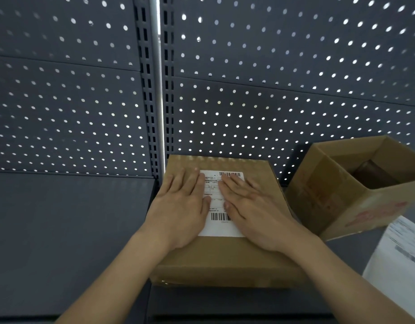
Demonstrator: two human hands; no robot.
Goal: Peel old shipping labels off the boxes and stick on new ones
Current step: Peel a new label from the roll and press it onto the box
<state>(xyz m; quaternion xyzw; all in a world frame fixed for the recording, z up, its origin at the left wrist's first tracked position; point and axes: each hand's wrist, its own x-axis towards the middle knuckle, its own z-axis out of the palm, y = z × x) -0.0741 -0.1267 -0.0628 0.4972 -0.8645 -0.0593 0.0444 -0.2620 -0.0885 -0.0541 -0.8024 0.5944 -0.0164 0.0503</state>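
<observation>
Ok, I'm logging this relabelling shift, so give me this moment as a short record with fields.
closed box: on dark shelf
label: white, barcoded, on its top
left hand: flat, fingers at label's left edge
right hand: flat, covering label's right side
open box: right of it, brown item inside
white sheets: far right, blurred

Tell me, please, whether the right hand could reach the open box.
Probably yes: the right hand lies flat on the label, holding nothing, and the open box stands close on its right, nothing between.
</observation>
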